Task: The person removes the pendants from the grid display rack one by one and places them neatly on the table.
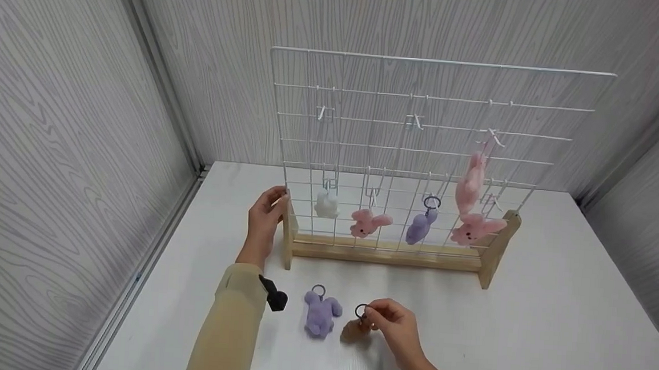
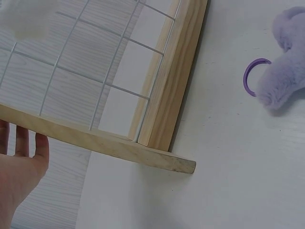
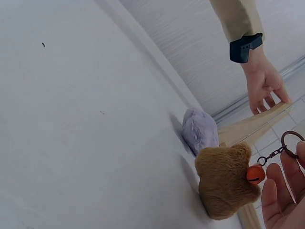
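Observation:
My left hand (image 1: 264, 218) grips the wooden side post (image 1: 290, 234) of a white wire-grid display rack (image 2: 164, 81) at its left end. With thumb and fingertips, my right hand (image 1: 399, 331) pinches the dark metal ring of a brown plush keychain (image 3: 224, 183). An orange bell (image 3: 256, 174) hangs between its chain and the plush. The plush is low over the white table in front of the rack. Just left of it, a purple plush keychain (image 1: 320, 316) lies on the table with its ring toward the rack.
On the rack's lower hooks hang a white plush (image 1: 327, 204), a pink plush (image 1: 368, 224), a purple plush (image 1: 419, 227) and another pink plush (image 1: 472, 230). A longer pink plush (image 1: 470, 185) hangs from the upper right hook. Two upper hooks (image 1: 322, 113) hold nothing. Patterned panels (image 1: 52, 134) enclose the table.

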A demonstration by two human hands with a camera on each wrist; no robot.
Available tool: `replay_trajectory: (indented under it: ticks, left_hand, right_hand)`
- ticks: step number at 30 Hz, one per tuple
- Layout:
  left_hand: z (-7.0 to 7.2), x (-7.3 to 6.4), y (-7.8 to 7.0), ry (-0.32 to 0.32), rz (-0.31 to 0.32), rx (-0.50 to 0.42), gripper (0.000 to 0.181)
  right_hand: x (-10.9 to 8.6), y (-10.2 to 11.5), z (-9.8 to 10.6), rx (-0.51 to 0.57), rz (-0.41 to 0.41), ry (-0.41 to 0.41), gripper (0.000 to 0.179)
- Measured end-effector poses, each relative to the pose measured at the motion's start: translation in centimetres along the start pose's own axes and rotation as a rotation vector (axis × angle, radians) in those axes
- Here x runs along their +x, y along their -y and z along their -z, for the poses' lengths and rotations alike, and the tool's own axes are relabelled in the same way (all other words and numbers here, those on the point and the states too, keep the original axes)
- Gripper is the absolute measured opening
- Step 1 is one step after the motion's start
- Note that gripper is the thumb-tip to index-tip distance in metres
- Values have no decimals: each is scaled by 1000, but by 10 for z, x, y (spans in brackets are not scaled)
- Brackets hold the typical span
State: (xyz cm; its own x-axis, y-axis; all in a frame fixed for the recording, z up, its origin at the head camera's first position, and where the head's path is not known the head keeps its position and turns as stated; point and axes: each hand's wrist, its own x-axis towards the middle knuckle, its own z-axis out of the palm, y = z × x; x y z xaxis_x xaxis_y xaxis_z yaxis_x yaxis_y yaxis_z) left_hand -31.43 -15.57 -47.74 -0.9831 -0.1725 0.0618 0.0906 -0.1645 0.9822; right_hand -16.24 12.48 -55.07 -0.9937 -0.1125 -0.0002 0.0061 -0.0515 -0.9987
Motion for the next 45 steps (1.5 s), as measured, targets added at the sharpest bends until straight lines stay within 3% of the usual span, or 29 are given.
replay_trajectory:
  ticks: [7, 14, 20, 32, 40, 45]
  left_hand:
    - [0, 0, 1, -5, 5, 3, 35]
    - [-3, -1, -4, 14, -4, -7, 34]
    - [-2, 1, -3, 16, -8, -22, 39]
    - [-2, 1, -2, 5, -12, -17, 32]
    - [0, 1, 1, -4, 9, -7, 33]
    - [1, 1, 2, -6, 11, -11, 32]
  right_hand:
    - [5, -3, -1, 33, -10, 30, 28]
    - [15, -3, 0, -34, -1, -23, 29]
    - [23, -6, 0, -47, 27, -34, 25]
    - [41, -20, 1, -63, 26, -77, 21]
    - [52, -24, 1, -78, 28, -50, 17]
    - [52, -14, -1, -101, 29, -16, 12]
